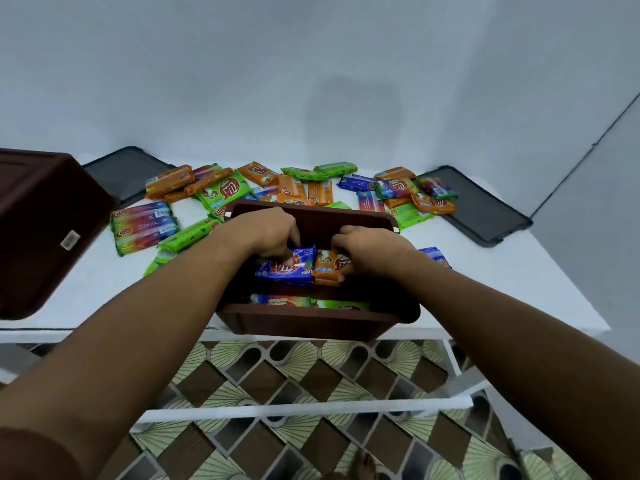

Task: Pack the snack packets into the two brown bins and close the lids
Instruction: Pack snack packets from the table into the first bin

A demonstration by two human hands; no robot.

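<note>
Snack packets are the work here, and two of them are in hand over the open brown bin at the middle of the frame. The left hand has its fingers curled down onto a blue packet, pinching it near its upper edge. The right hand grips an orange packet. The two packets touch side by side inside the bin. Lower down, against the near wall, a rainbow-striped packet and a green packet already lie flat.

The packets look light and wrapped in glossy film, so they are probably slippery and crinkly, and whatever is inside may crack if squeezed. A gentle pinch across the long edges, laying each one flat in a row, seems the safest hold.

Most of the packets lie loose on the white table behind the bin, across the middle of the frame. A second brown bin sits at the left edge, turned so that a face with a sticker shows; I cannot tell whether that is its side or its base. One dark lid lies at the upper left of the table and another lid at the right, both apart from the bins.
</note>
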